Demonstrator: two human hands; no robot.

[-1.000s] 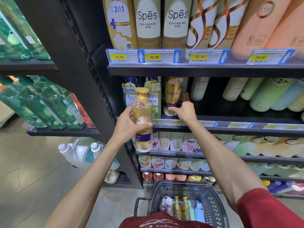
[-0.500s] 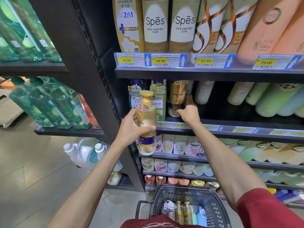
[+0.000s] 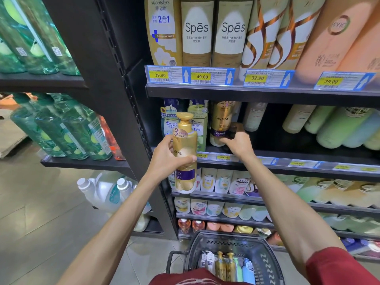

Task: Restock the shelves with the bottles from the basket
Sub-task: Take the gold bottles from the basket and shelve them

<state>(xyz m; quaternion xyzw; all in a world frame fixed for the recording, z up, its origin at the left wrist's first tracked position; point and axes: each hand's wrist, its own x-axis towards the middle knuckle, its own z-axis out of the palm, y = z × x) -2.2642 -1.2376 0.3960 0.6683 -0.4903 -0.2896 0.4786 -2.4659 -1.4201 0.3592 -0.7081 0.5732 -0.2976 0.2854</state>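
1. The left hand holds a gold Pantene bottle upright in the air, just in front of the middle shelf at its left end.
2. Its fingers curl round the bottle's left side and the thumb presses across the front, so the grip sits at mid-body. The gold cap stands clear above the hand and the purple band and base hang below it.
3. The right hand reaches onto the middle shelf, just right of a second gold Pantene bottle standing there.
4. Its fingers lie at that bottle's lower part, in shadow. I cannot tell whether they grip it or only touch it.
5. A green Head & Shoulders bottle stands on the shelf between the two gold bottles, partly hidden by the held one.
6. The dark basket sits low in view, near the person, with two more gold bottles upright among others inside.
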